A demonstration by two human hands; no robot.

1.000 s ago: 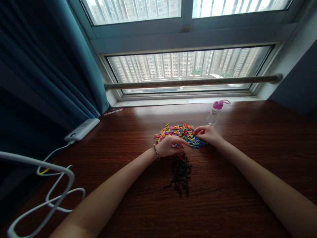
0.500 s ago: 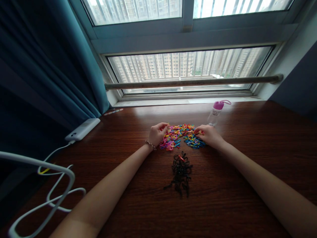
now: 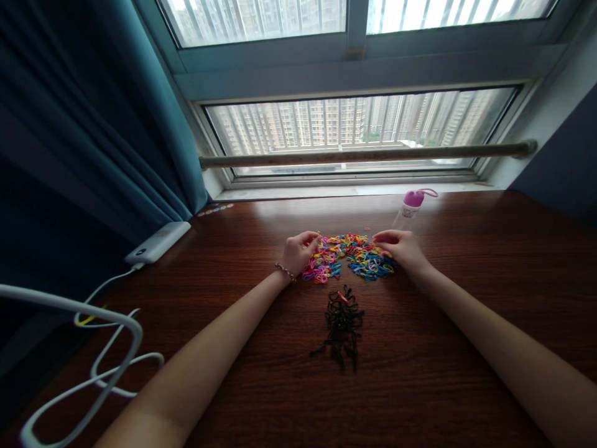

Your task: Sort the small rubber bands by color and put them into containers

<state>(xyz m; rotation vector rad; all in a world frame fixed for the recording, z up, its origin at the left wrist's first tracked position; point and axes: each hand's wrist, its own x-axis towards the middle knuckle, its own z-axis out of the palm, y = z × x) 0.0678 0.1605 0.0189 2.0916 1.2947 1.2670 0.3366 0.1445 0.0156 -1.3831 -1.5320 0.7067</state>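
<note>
A loose heap of small colourful rubber bands lies on the brown wooden table, pink and red mostly to the left, blue and yellow to the right. My left hand, with a beaded bracelet at the wrist, rests at the heap's left edge. Its thumb and fingers are closed in a pinch; a yellow bit shows at the tips. At the right edge, my right hand is bent over the heap, fingers pressed together, and what they hold is too small to tell. Nearer to me lies a pile of black rubber bands with a reddish one on top.
A clear bottle with a pink cap stands behind my right hand. At the left lie a white power bank and a looped white cable. Beyond the table are a blue curtain and a window with a horizontal rail.
My right hand has shifted right and slightly away from me, uncovering more blue bands. A small pinkish band now shows apart, behind the heap. My left hand stays in place.
</note>
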